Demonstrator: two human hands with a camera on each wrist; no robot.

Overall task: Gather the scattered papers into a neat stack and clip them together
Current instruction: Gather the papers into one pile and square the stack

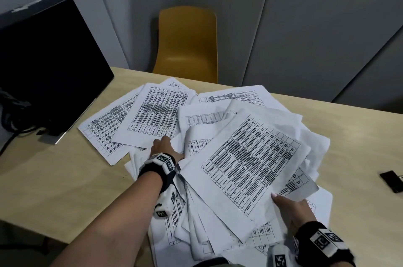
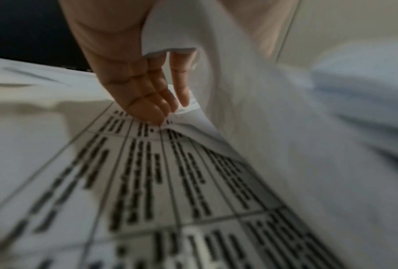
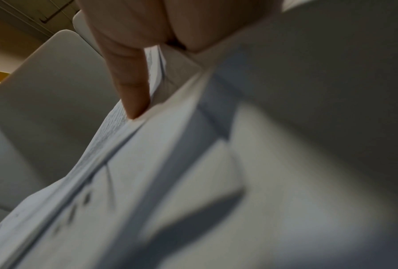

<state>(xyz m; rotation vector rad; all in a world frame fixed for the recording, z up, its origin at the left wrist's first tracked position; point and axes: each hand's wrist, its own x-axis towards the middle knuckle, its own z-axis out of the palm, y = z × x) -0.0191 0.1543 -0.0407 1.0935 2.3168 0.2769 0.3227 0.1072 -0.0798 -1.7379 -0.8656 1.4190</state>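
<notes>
Several white sheets printed with tables lie in a loose pile [image 1: 152,114] on the beige table [image 1: 65,179]. My right hand [image 1: 287,203] grips the near corner of a raised sheaf of papers [image 1: 246,157], thumb on top and fingers hidden beneath. In the right wrist view one finger [image 3: 133,87] lies against the sheaf's edge [image 3: 170,145]. My left hand [image 1: 162,145] reaches into the middle of the pile beside that sheaf. Its fingers [image 2: 147,102] are straight, with the tips on a printed sheet [image 2: 147,172]. A curled sheet [image 2: 250,109] rises along the hand. A small black clip-like object [image 1: 391,180] lies at the table's right edge.
A black monitor [image 1: 50,53] stands on the left of the table, with dark cables [image 1: 13,114] behind its base. A yellow chair [image 1: 187,44] sits beyond the far edge, against grey walls. Bare tabletop shows to the near left and far right of the pile.
</notes>
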